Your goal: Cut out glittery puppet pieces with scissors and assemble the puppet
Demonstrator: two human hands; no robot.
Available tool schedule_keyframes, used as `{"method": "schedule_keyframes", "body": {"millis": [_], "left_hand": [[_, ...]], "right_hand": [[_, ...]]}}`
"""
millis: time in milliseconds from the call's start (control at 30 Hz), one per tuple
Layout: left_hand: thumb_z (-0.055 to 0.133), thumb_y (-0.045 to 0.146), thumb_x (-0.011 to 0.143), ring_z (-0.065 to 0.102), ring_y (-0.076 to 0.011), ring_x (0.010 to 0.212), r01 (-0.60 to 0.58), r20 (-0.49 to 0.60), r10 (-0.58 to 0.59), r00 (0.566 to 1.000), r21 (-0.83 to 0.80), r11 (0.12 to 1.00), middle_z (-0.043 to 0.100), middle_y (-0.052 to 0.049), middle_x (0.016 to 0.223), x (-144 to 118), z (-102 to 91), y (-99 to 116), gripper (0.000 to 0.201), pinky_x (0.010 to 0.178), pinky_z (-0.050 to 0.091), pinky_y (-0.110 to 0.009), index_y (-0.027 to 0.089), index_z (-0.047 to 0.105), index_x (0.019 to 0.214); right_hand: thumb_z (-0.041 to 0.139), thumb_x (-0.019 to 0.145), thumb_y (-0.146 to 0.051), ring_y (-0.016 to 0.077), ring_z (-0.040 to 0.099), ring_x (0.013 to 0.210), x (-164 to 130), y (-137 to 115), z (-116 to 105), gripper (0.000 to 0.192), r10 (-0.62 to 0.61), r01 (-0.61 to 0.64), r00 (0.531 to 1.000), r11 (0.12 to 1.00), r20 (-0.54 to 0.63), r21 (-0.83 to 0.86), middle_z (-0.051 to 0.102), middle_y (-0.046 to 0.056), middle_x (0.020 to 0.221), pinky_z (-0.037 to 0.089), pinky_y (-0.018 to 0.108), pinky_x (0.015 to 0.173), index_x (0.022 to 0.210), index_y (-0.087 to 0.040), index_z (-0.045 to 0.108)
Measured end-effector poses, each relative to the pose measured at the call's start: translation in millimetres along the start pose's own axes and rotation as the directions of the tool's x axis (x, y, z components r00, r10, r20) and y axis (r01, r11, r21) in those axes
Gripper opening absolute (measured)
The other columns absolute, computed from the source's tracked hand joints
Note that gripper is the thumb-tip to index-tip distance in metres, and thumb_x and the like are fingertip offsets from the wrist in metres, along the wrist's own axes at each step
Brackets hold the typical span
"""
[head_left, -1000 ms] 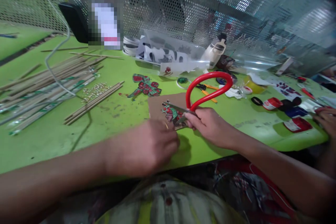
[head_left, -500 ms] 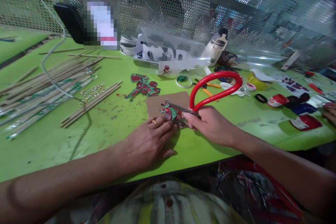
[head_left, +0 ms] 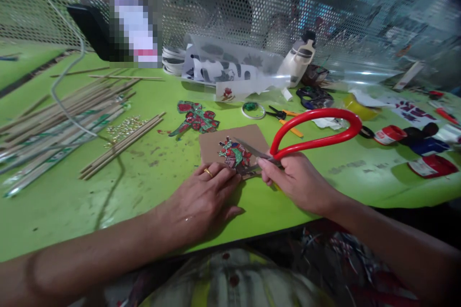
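While the left hand [head_left: 201, 201] was a blur sweeping in from the near side a second ago, it now lies settled, fingers spread flat and fairly wide on the green table [head_left: 151, 182], fingertips pressing the near edge of the brown card [head_left: 212, 146] beside the painted cut-out [head_left: 235, 154] — a ring shows on one finger. The right hand [head_left: 298, 182] is closed around the lower grip of the big red-handled scissors [head_left: 317, 132]; its loop handle has swung out to the right and lower than it stood half a second ago, and the blades have slid further in over the cut-out, their tips reaching its right side. That reads as the piece now being pinned steady and the cutting stroke under way along its edge, though whether the blades actually bite the material cannot be told. The cut-out sits on the card, centre of the table, between both hands. A second painted cut-out [head_left: 194, 117] lies just beyond, bamboo sticks [head_left: 72, 115] far left, small orange-handled snips [head_left: 284, 117] and red-lidded jars [head_left: 385, 135] to the right. No brand or writing is legible — the one upright item at the back is pixelated out.
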State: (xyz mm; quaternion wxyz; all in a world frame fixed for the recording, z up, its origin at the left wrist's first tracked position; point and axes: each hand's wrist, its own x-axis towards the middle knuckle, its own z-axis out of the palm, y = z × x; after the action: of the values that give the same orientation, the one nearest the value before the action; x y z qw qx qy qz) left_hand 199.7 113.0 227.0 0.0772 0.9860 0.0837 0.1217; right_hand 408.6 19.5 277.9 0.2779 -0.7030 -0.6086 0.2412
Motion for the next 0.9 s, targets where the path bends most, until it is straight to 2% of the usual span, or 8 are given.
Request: {"method": "schedule_keyframes", "body": {"millis": [167,400,567,767,900], "left_hand": [[0.059,0.046,0.097,0.059,-0.0337,0.111,0.005,0.006,-0.005,1.000,-0.008,1.000,0.066,-0.014,0.120,-1.0,-0.1,-0.7,0.050,0.093,0.052,-0.052,0.012,0.060,0.133],[0.060,0.050,0.095,0.061,-0.0352,0.110,0.000,-0.001,0.000,1.000,-0.016,1.000,0.068,-0.016,0.118,-0.1,0.9,-3.4,0.053,0.092,0.055,-0.054,0.011,0.062,0.131],[0.059,0.049,0.096,0.063,-0.0359,0.113,-0.052,-0.061,0.051,0.997,-0.011,0.999,0.070,-0.017,0.118,-2.6,4.4,-3.8,0.053,0.094,0.057,-0.053,0.008,0.064,0.129],[0.055,0.030,0.101,0.065,-0.0348,0.119,-0.149,-0.168,0.163,0.972,0.094,0.984,0.069,-0.021,0.127,-11.1,3.9,2.9,0.033,0.104,0.055,-0.053,0.006,0.070,0.117],[0.052,0.020,0.101,0.068,-0.0323,0.116,-0.262,-0.203,0.266,0.942,0.047,0.964,0.074,-0.017,0.118,-16.4,-1.5,9.7,0.025,0.105,0.056,-0.050,0.006,0.073,0.105]], "right_hand": [[0.043,0.098,-0.042,0.0205,0.059,0.067,-1.3,0.5,0.6,0.040,0.043,-0.043,0.999,0.999,-0.007,-0.005,0.061,0.004,0.065,0.040,0.035,0.067,0.066,-0.021,0.053],[0.043,0.099,-0.043,0.0185,0.056,0.063,-0.9,-1.6,0.3,0.041,0.020,-0.020,1.000,0.999,-0.003,-0.025,0.059,0.003,0.064,0.038,0.033,0.063,0.066,-0.021,0.056],[0.044,0.098,-0.040,0.0168,0.052,0.058,2.3,-6.4,-0.4,0.040,0.014,-0.012,1.000,0.997,0.027,-0.078,0.055,0.001,0.060,0.038,0.032,0.061,0.063,-0.021,0.052],[0.048,0.099,-0.035,0.0150,0.050,0.061,5.1,-9.0,-1.9,0.035,-0.042,0.047,0.997,0.994,0.060,-0.101,0.055,-0.001,0.063,0.037,0.029,0.062,0.067,-0.021,0.050],[0.049,0.098,-0.032,0.0123,0.041,0.055,14.1,-12.4,-4.5,0.036,-0.067,0.077,0.994,0.989,0.086,-0.127,0.045,-0.004,0.059,0.032,0.028,0.058,0.065,-0.022,0.042]]}}
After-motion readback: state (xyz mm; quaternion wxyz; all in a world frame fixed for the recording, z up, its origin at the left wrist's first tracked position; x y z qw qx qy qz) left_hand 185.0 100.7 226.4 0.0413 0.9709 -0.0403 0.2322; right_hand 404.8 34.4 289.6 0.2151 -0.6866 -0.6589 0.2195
